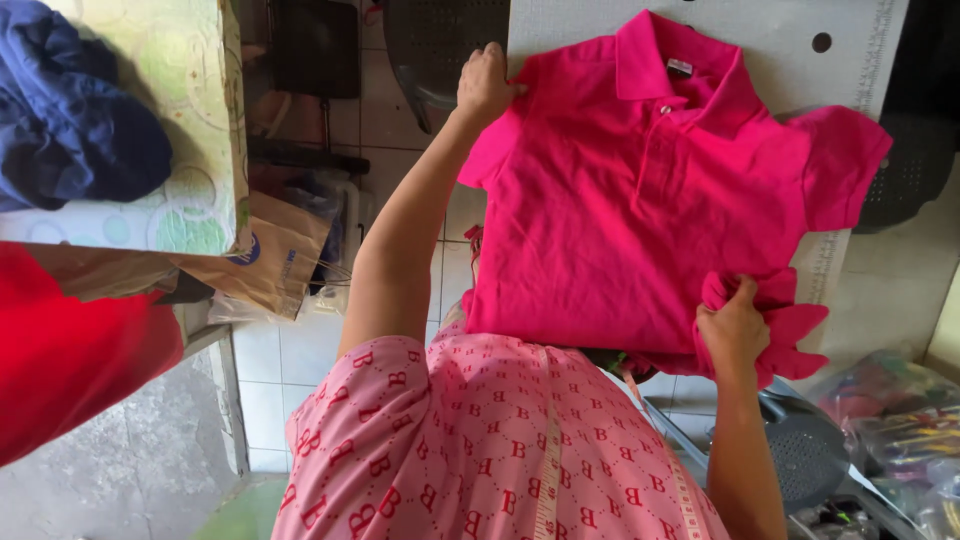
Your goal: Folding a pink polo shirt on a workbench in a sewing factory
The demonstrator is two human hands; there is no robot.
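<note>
I've got the white tabletop (780, 40) at the top of my view, and spread across it the bright pink polo shirt (640, 210), collar toward the far edge, front side up, its lower hem hanging off the near edge toward me. Off to my left sits a surface with a green-patterned cover (190, 120), a dark blue garment (70, 110) heaped on it, and a red cloth (70, 350) below that. A brown paper bag (275, 255) leans just beside that surface. A yellow measuring tape (548, 460) hangs down my pink printed top. My left hand (487, 85) is closed on the shirt's shoulder seam beside the sleeve, grip pinching fabric. My right hand (733, 325) is closed on a bunched fold of the lower hem, near the other sleeve.
</note>
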